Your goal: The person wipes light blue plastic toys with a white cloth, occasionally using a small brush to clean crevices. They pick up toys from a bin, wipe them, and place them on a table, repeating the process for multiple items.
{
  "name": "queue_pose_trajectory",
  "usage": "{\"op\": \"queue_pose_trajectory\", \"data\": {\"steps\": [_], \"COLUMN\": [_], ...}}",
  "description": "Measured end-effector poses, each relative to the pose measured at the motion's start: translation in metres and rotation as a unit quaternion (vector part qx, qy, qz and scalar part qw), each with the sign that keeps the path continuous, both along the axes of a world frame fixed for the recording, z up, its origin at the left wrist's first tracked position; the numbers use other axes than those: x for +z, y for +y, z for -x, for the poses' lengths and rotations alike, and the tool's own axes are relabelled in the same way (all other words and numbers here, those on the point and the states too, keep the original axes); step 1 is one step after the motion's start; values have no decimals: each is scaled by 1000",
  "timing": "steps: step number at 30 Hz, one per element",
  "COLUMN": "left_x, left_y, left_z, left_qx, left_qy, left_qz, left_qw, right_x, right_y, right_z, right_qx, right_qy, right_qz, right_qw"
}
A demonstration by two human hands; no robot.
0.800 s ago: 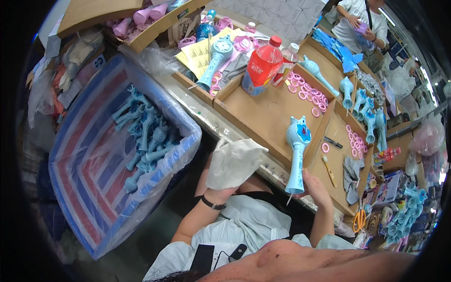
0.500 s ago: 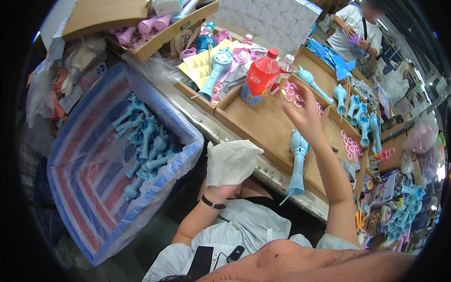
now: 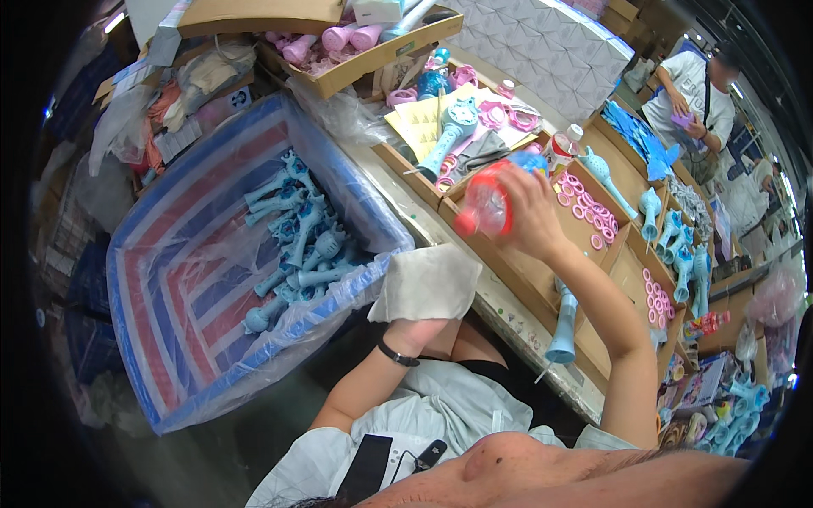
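My right hand (image 3: 532, 212) is closed round a plastic bottle (image 3: 489, 203) with a red label and red cap. Tipped on its side above the wooden tray, the bottle points its cap at the lower left and looks slightly blurred. A white cloth (image 3: 428, 284) covers the fingers of my left hand (image 3: 417, 333), which holds it up in front of my lap; the fingers themselves are hidden. Below my right forearm, a light-blue wand-shaped toy part (image 3: 563, 326) lies across the tray's near edge. Pink rings (image 3: 584, 207) are scattered in the tray beyond my right hand.
At left stands a striped, plastic-lined bin (image 3: 140, 339) holding several light-blue toy parts (image 3: 309, 233). A cardboard box (image 3: 381, 59) of pink parts is at the back. A clear bottle (image 3: 561, 148) stands in the tray. A person (image 3: 699, 97) works at the far right.
My right hand has taken hold of the red-labelled bottle, lifted it and tipped it toward the left. The view has shifted. My left hand still has the cloth.
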State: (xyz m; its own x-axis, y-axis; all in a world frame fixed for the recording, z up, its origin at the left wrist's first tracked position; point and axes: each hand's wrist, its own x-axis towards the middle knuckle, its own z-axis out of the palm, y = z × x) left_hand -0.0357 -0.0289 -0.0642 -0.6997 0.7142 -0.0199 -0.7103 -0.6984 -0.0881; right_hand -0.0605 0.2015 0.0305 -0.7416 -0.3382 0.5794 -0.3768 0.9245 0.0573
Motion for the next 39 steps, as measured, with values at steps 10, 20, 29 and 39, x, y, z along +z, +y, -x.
{"op": "queue_pose_trajectory", "data": {"steps": [10,20,29,39], "left_x": [16,9,31,46], "left_y": [12,13,3,10], "left_z": [-11,-10,-13,-12], "left_qx": [-63,11,-53,-19], "left_qy": [-4,199,13,6], "left_qz": [30,187,-10,101], "left_qw": [998,962,998,995], "right_x": [19,34,34,1], "right_y": [-50,-47,-44,-12], "right_z": [-19,-55,-26,-15], "right_qx": [102,98,30,-16], "right_qy": [184,126,73,-41], "right_qz": [-366,-362,-320,148], "right_qw": [907,919,944,988]}}
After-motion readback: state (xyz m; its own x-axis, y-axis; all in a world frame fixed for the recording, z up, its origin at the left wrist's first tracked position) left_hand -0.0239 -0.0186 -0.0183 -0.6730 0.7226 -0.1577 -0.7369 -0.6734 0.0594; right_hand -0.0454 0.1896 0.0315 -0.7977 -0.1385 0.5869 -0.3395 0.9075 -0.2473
